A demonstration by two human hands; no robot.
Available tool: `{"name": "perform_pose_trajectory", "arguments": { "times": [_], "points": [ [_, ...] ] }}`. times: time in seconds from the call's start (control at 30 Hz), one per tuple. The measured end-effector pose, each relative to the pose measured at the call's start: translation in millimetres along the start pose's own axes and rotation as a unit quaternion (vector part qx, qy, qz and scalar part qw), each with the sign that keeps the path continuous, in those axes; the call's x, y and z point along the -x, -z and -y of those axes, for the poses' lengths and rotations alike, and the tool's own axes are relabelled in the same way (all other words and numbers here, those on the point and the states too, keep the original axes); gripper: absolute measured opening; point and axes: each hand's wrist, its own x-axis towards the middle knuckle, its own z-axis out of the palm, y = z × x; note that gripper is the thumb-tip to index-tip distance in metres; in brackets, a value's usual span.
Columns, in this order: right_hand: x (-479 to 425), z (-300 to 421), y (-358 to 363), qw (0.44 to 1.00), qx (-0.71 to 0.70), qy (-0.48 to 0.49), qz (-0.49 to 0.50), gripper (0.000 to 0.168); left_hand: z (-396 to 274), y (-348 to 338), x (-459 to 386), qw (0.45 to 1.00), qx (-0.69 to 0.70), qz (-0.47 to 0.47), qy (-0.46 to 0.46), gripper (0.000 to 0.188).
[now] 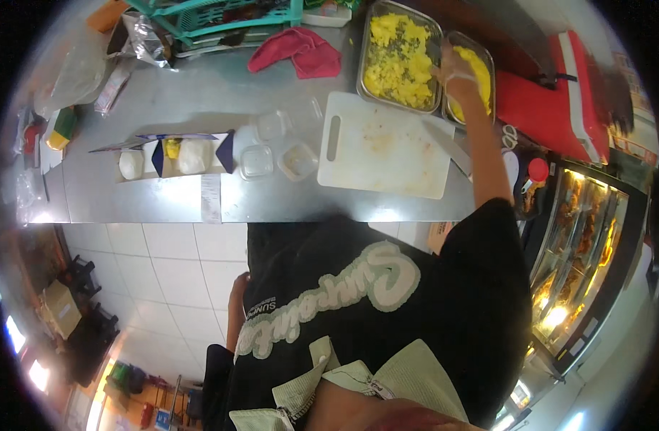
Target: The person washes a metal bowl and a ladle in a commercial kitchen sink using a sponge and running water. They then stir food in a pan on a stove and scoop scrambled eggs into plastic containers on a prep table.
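Observation:
At the back right, my right hand reaches over the rims of two metal trays, something whitish at its wrist. The larger tray holds crumbled yellow food, perhaps scrambled egg. In the narrower tray lies a smooth yellow strip. Blur hides whether my fingers hold anything. My left arm hangs at my side, its hand mostly hidden by my black shirt. Before me, a knife rests across the right edge of a white cutting board. Open paper boxes contain white wrapped lumps and some yellow food.
Clear plastic containers stand between boxes and board. A printed paper slip overhangs the front edge. Behind are a red cloth and a teal basket. Right are scissors, a red measuring scoop and a lit display case.

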Motion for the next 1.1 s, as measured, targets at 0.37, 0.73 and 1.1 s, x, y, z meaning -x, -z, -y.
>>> {"name": "perform_pose_trajectory", "arguments": {
  "times": [0.37,0.73,1.1],
  "points": [
    [-15.2,-5.7,-70.6,0.98,0.167,0.089,0.06,0.036,-177.5,2.2,72.4,0.992,0.079,-0.082,0.054,0.025],
    [-1.9,-10.0,-40.5,0.976,0.121,0.156,0.091,0.035,-181.7,-19.3,82.6,0.996,-0.008,-0.078,0.032,0.025],
    [21.4,16.7,-25.2,0.961,0.057,0.18,0.201,0.054,-152.9,4.9,76.9,0.992,-0.065,-0.07,-0.084,0.024]
  ]
}}
